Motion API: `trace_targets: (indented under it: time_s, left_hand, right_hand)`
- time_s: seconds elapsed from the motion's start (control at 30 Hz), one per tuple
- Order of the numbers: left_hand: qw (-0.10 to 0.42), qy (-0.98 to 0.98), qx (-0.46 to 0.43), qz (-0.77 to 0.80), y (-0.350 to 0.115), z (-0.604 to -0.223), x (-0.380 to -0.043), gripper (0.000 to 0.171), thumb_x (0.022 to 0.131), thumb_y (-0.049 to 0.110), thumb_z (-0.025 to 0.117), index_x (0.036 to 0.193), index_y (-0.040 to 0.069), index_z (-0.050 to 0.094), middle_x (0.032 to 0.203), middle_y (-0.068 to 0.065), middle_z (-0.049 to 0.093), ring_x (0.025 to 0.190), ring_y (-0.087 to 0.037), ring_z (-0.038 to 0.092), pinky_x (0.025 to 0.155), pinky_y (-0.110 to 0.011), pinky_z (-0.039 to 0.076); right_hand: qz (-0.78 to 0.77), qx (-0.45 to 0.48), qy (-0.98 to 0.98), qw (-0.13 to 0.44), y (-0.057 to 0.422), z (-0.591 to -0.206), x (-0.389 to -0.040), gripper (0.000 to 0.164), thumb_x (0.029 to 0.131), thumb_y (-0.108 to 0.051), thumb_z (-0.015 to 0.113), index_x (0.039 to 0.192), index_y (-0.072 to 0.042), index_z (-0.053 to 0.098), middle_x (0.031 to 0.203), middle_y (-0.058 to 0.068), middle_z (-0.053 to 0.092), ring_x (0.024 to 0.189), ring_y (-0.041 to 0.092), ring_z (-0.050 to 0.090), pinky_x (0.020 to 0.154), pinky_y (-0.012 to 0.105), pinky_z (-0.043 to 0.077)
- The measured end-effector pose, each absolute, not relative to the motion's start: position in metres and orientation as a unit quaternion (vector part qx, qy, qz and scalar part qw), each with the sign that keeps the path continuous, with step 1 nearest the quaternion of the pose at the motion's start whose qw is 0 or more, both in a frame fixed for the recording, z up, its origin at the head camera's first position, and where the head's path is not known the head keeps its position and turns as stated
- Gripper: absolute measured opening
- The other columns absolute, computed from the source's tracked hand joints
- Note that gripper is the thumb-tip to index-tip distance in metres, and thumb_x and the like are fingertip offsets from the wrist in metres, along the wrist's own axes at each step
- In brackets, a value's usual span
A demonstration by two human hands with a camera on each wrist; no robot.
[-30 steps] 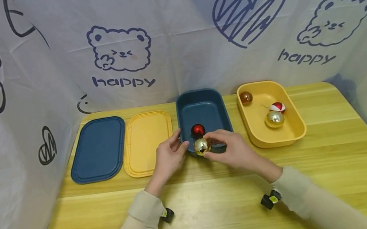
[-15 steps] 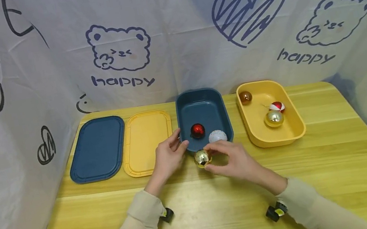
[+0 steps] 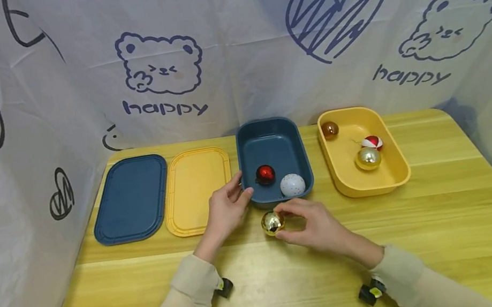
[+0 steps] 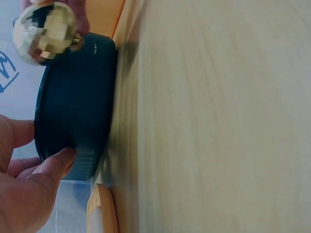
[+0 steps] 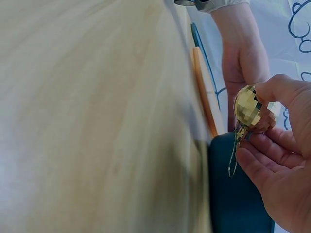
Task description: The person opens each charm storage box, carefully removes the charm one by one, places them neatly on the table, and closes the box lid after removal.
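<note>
My right hand (image 3: 317,228) pinches a shiny gold faceted Christmas bauble (image 3: 273,223) with a hanging loop, just in front of the blue box (image 3: 271,144). My left hand (image 3: 227,205) grips that box by its near left corner, thumb at the rim and fingers along the outer wall (image 4: 63,97). In the box lie a red bauble (image 3: 265,174) and a white speckled bauble (image 3: 292,185). To the right, a yellow box (image 3: 343,164) contains a brown bauble (image 3: 330,130), a red-and-white bauble (image 3: 372,142) and a pale gold bauble (image 3: 368,158).
A blue lid (image 3: 131,200) and a yellow lid (image 3: 194,184) lie flat on the wooden table (image 3: 452,217) left of the blue box. White cloth (image 3: 255,65) printed with drawings hangs behind the table and along its sides.
My right hand has drawn the gold bauble from over the blue box toward me, past its near rim. The white bauble now shows fully. My left hand has stayed in place.
</note>
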State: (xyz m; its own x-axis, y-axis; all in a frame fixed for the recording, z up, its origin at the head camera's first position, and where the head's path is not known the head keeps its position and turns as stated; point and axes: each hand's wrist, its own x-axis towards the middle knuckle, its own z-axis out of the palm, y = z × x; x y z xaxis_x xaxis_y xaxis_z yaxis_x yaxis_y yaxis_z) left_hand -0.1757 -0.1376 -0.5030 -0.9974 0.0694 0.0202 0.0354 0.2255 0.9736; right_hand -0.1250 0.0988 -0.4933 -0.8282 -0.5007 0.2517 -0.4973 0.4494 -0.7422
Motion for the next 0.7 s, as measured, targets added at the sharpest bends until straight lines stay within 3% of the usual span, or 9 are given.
trace_targets:
  time_s: [0.43, 0.7]
  left_hand:
    - [0.011, 0.779, 0.048, 0.625, -0.14, -0.502, -0.173, 0.058, 0.102, 0.014, 0.071, 0.155, 0.001, 0.05, 0.156, -0.021, 0.052, 0.137, -0.034, 0.06, 0.103, -0.035, 0.055]
    - [0.011, 0.778, 0.047, 0.626, -0.14, -0.502, -0.173, 0.058, 0.102, 0.014, 0.071, 0.155, 0.001, 0.051, 0.156, -0.021, 0.053, 0.137, -0.035, 0.06, 0.104, -0.037, 0.054]
  right_hand:
    - [-0.412, -0.299, 0.86, 0.016, 0.098, -0.507, -0.12, 0.045, 0.084, -0.021, 0.091, 0.123, -0.007, 0.075, 0.114, 0.003, 0.075, 0.103, 0.022, 0.072, 0.092, 0.04, 0.062]
    - [-0.401, -0.293, 0.868, 0.02, 0.097, -0.513, -0.117, 0.046, 0.084, -0.023, 0.09, 0.125, -0.008, 0.074, 0.119, 0.003, 0.075, 0.108, 0.019, 0.072, 0.097, 0.037, 0.061]
